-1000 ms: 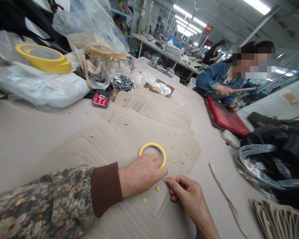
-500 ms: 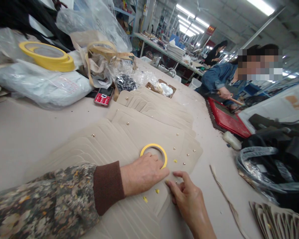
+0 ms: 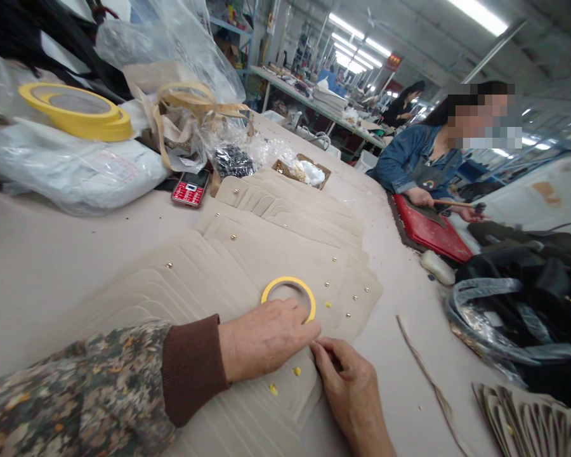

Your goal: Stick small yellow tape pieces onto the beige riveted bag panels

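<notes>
My left hand point(image 3: 265, 336) lies curled on a fanned stack of beige leather pieces point(image 3: 266, 254) with brass studs, its fingertips against a small yellow tape roll point(image 3: 288, 296). My right hand point(image 3: 349, 381) is just to its right, fingers pinched together at the edge of the top piece, on something too small to make out. Small yellow tape bits point(image 3: 296, 371) lie on the beige piece between the two hands.
Large yellow tape rolls point(image 3: 73, 109) sit on plastic bags at the back left, beside a red phone point(image 3: 190, 188). A person in a denim jacket point(image 3: 412, 158) hammers on a red pad point(image 3: 428, 230). Black bags in plastic point(image 3: 518, 298) lie at the right.
My right hand spread its fingers half a second ago and has now pinched them together again beside my left fingertips. My left hand stays on the tape roll.
</notes>
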`<state>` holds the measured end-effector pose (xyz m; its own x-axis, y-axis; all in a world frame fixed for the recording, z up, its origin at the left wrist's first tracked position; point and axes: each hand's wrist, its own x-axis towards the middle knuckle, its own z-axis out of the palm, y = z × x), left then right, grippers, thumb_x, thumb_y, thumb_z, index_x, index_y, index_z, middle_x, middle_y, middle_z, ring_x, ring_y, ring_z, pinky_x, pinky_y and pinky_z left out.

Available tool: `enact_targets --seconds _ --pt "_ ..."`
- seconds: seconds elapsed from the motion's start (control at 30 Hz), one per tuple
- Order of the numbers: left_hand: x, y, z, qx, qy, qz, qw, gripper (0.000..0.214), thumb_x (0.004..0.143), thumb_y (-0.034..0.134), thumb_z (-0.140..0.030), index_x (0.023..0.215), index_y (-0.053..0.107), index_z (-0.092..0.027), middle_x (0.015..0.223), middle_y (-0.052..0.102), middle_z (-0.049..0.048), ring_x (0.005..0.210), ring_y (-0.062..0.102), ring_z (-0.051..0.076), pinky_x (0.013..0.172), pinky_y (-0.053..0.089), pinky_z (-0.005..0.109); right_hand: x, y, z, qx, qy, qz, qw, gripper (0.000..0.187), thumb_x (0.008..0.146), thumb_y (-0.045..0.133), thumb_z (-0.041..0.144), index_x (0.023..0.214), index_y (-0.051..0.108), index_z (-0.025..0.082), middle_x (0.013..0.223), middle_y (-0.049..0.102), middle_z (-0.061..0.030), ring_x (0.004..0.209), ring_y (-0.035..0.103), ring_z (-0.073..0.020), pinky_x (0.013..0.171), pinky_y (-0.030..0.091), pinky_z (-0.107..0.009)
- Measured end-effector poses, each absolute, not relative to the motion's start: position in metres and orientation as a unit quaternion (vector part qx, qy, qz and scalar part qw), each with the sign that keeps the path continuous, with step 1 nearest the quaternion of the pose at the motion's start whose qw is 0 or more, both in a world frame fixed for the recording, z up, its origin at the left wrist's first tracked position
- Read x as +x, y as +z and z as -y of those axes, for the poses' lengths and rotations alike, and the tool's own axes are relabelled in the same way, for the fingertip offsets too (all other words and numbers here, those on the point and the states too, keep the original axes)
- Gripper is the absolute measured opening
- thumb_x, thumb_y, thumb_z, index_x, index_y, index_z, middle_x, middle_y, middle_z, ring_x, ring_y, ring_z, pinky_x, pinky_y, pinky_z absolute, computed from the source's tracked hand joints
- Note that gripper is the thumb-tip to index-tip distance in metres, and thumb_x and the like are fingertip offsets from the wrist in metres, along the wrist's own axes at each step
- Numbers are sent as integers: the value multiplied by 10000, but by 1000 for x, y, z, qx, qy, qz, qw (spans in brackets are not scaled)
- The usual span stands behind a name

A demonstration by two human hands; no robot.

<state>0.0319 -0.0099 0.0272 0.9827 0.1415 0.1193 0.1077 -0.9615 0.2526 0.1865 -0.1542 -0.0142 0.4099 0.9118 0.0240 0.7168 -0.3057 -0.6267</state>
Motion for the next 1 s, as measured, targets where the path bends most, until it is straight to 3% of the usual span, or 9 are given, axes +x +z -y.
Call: enact_targets --seconds 0.13,0.3,0.43,0.53,0.6,0.8,1.0 --pt "30 24 1 978 142 -93 123 128 922 446 -61 906 500 -176 872 556 34 734 498 190 608 386 307 187 -1 154 -756 247 541 273 252 924 516 335 959 742 230 889 746 -36 819 694 -184 748 504 -248" --pt "32 23 -12 975 168 -113 91 143 923 440 -52 895 509 -174 832 549 26 733 487 190 642 403 311 196 12 159 -719 364 534 256 238 915 537 310 946 759 229 852 756 -23 787 697 -181 707 527 -240" --pt "40 17 -19 977 154 -128 77 92 936 480 -95 920 527 -172 891 568 41 840 500 212 711 429 323 204 -3 153 -773 160 490 369 277 907 531 362 1019 713 186 967 741 -79 837 691 -204 723 557 -280" --pt "44 11 -23 975 147 -150 72 104 936 476 -90 939 542 -170 913 576 51 864 498 217 729 433 328 209 -20 144 -774 39 511 372 309 915 473 312 1104 674 173 1098 707 -110 992 668 -224 868 543 -352" --pt "44 11 -24 975 140 -160 71 121 931 467 -81 940 550 -170 898 577 54 841 495 217 718 431 331 211 -27 140 -765 28 531 363 310 922 449 277 1120 666 177 1126 703 -108 1051 656 -219 931 523 -368" --pt "35 19 -23 983 92 -140 80 146 899 445 -57 902 539 -168 850 579 63 762 498 218 665 430 337 211 -27 141 -755 39 554 350 307 927 415 201 1086 678 189 1042 727 -75 950 688 -179 851 557 -305" --pt "27 24 -17 985 77 -127 85 142 875 450 -55 882 516 -180 830 578 59 742 516 221 632 435 331 203 -20 137 -757 -12 607 240 399 881 392 82 1101 694 221 978 666 -66 846 649 -163 747 540 -262"
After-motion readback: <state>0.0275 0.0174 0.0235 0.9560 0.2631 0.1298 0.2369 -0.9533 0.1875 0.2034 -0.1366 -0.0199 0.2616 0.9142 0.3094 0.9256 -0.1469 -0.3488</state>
